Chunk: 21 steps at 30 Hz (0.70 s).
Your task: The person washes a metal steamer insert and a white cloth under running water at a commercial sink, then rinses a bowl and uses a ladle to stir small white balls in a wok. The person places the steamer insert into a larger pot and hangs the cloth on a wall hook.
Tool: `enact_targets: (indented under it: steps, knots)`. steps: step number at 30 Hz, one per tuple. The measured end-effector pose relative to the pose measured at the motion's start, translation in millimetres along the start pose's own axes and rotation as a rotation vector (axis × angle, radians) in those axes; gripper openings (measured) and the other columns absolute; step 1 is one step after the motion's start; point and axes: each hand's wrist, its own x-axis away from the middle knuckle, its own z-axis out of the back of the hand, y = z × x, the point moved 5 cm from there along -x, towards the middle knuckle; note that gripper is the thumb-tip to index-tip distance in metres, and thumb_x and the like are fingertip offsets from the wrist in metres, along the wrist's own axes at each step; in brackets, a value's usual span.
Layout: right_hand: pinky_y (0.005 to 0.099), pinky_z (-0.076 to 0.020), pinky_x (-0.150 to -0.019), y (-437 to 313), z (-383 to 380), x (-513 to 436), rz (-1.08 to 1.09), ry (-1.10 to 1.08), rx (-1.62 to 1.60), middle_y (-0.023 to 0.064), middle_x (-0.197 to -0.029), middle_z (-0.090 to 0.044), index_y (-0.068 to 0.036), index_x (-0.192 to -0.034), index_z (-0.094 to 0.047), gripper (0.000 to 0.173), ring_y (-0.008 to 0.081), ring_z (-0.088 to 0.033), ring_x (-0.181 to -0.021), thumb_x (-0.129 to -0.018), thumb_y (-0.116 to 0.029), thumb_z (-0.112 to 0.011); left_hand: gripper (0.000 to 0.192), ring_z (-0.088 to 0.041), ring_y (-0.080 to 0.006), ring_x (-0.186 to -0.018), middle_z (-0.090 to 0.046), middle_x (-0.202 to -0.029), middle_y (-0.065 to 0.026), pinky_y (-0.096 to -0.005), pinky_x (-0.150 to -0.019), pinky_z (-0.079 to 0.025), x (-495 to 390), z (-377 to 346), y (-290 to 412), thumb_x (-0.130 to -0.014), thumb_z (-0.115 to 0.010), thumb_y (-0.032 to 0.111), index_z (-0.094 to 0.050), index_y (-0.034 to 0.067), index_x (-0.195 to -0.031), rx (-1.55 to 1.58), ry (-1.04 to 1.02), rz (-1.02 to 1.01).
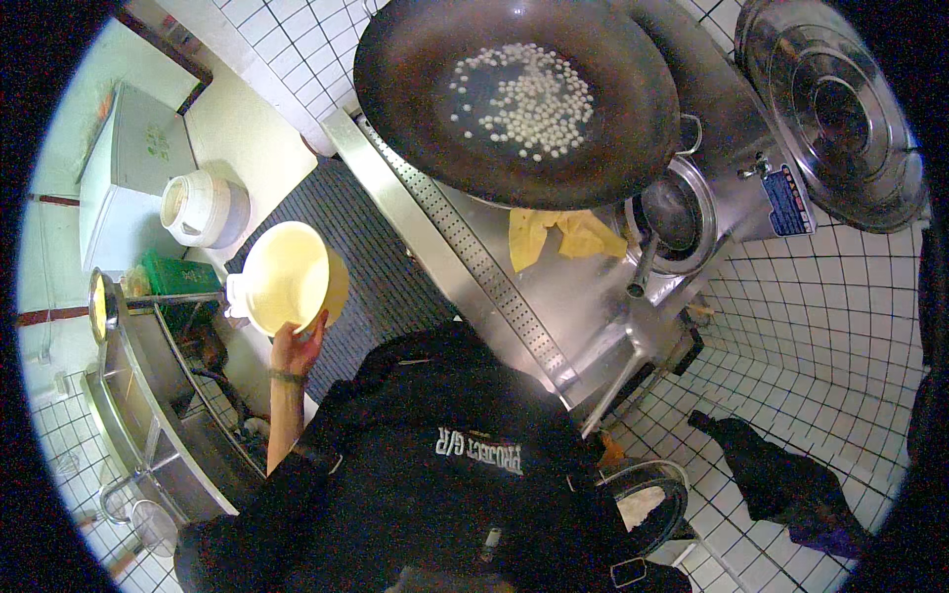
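My left hand (298,348), at the left, grips the lower rim of a pale yellow plastic tub (285,278) with a white handle; its mouth is tilted toward the view and its inside looks bare. Ahead of me stands a large dark wok (415,148) on a steel stove. Many small white balls (545,100) lie in the wok, in what looks like clear liquid. A yellow cloth (563,233) rests on the steel surface just below the wok. My right hand is out of view.
A steel pot (700,230) with a ladle (649,263) stands right of the cloth. A large metal lid (838,111) leans at the upper right. At the left are a steel sink (159,445), a green crate (178,274) and a white tub (204,207). A dark mat (371,252) covers floor.
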Motion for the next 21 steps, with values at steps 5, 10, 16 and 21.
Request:
enact_targets:
  steps: [5, 10, 16, 21]
  knots:
    - [0.032, -0.0429, -0.051, -32.1, -35.9, -51.3, 0.04, -0.016, 0.031, 0.0094, -0.069, -0.056, 0.001, -0.099, -0.054, 0.027, 0.0183, -0.052, -0.058, -0.088, -0.024, -0.055, 0.057, -0.047, -0.0414, -0.111, -0.039, -0.123, -0.0303, -0.0409, -0.086, -0.053, -10.6, -29.1, -18.0, -0.076, -0.042, -0.002, -0.03, -0.005, -0.131, 0.031, -0.029, 0.124]
    - [0.032, -0.0421, -0.051, -34.6, -58.5, -57.2, 0.087, -0.036, 0.126, 0.0089, -0.067, -0.055, 0.0, -0.099, -0.055, 0.027, 0.0178, -0.05, -0.056, -0.089, -0.025, -0.053, 0.06, -0.047, -0.0421, -0.111, -0.039, -0.122, -0.0289, -0.04, -0.089, -0.051, 9.8, -27.7, -19.5, -0.075, -0.043, -0.002, -0.027, -0.004, -0.132, 0.001, -0.004, 0.054]
    - [0.032, -0.0412, -0.05, -34.3, -97.3, -44.3, 0.275, -0.119, 0.303, 0.0082, -0.064, -0.053, -0.001, -0.099, -0.056, 0.026, 0.0173, -0.048, -0.053, -0.09, -0.025, -0.052, 0.058, -0.048, -0.0376, -0.113, -0.039, -0.126, -0.0254, -0.0482, -0.096, -0.045, 34.9, 2.5, -3.2, -0.076, -0.045, -0.003, -0.026, -0.004, -0.131, -0.05, 0.01, -0.096]
    - [0.0321, -0.0405, -0.049, -59.8, -153.0, -37.6, 0.422, -0.158, 0.456, 0.0076, -0.062, -0.052, -0.001, -0.098, -0.057, 0.026, 0.0168, -0.047, -0.051, -0.091, -0.025, -0.05, 0.05, -0.055, -0.0347, -0.106, -0.049, -0.121, -0.0204, -0.0425, -0.089, -0.051, 42.4, 27.6, 18.8, -0.08, -0.048, 0.004, -0.033, -0.001, -0.128, -0.066, 0.058, -0.157]
